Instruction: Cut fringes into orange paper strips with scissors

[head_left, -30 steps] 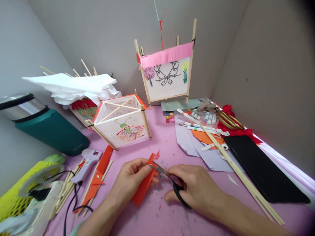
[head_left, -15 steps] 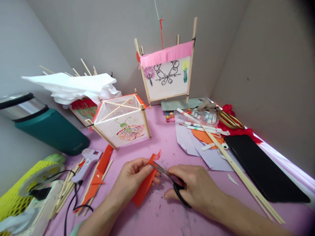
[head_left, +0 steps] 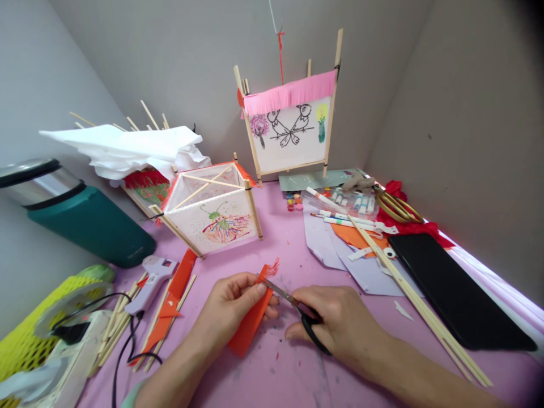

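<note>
My left hand (head_left: 238, 303) pinches an orange-red paper strip (head_left: 250, 327) between thumb and fingers, just above the pink tabletop. The strip's far end is cut into a fine fringe. In my right hand (head_left: 335, 317) is a pair of scissors (head_left: 313, 328) with black handles, my fingers and thumb in the loops. Its blades reach across the strip's edge beside my left thumb, and they look nearly closed. Beyond the hands stands a stick-framed paper lantern (head_left: 225, 226) with a butterfly drawing on its front.
Another lantern (head_left: 293, 130) with pink fringe hangs from a cord at the back. On the left are a teal bottle (head_left: 93, 226), a glue gun (head_left: 153, 280) with its cable, and wooden sticks. A black phone (head_left: 454, 294), markers (head_left: 340, 220) and paper sheets (head_left: 361, 272) lie right.
The scissor blades have closed further over the strip's edge. Both hands stay almost in place; the whole view has shifted very slightly.
</note>
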Demonstrator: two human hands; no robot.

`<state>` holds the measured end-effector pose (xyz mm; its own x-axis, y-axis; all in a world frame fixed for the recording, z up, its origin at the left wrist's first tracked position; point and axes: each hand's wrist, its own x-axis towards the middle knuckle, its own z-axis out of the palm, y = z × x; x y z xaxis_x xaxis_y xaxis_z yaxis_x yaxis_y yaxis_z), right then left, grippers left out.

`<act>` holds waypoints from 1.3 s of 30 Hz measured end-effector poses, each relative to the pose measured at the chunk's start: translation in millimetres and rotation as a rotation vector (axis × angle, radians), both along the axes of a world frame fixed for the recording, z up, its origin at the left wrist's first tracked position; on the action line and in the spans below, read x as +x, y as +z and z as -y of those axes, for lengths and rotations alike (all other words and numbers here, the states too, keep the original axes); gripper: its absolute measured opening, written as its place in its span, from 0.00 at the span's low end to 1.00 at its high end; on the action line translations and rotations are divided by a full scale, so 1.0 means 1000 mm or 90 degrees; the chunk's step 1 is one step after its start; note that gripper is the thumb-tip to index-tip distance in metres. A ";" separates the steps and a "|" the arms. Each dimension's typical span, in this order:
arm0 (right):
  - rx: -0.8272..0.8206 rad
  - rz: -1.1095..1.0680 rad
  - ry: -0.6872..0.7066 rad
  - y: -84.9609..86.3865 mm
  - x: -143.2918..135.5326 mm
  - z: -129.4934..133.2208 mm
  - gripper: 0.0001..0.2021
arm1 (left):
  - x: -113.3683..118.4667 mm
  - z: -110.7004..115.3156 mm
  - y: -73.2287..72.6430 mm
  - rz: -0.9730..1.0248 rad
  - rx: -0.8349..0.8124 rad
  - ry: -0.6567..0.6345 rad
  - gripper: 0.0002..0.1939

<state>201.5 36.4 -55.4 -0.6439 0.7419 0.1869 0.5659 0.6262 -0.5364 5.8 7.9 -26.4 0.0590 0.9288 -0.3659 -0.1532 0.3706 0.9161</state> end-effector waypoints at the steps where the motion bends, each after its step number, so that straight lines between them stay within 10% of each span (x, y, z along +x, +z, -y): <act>1: 0.001 0.001 0.001 0.000 0.000 0.000 0.13 | 0.000 0.000 0.000 0.002 0.000 -0.003 0.13; 39: -0.036 -0.038 0.001 0.004 -0.003 0.003 0.14 | 0.004 0.001 -0.003 0.005 -0.012 -0.034 0.14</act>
